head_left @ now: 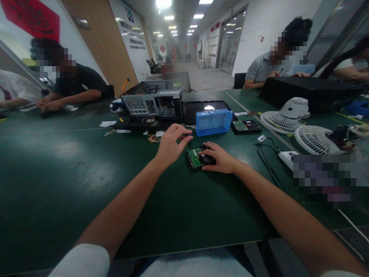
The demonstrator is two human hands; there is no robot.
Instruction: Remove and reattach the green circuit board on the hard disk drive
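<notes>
A hard drive [194, 157] lies on the green table with its green circuit board facing up. My right hand [217, 158] grips it from the right, fingers along the far edge and thumb at the near edge, covering part of it. Just above and left of the drive, my left hand [173, 144] is raised with thumb and index finger pinched; whatever is between the tips is too small to make out. Behind both hands a blue plastic box [213, 124] stands on its side. Another hard drive [246, 127] lies to the right of that box.
An opened computer case [141, 105] stands at the back left, beside a black panel [207, 105]. Two white fan parts [281, 122] and a power strip [286, 157] with a cable lie right. Paper scraps [108, 124] are at left. Other people sit along both sides.
</notes>
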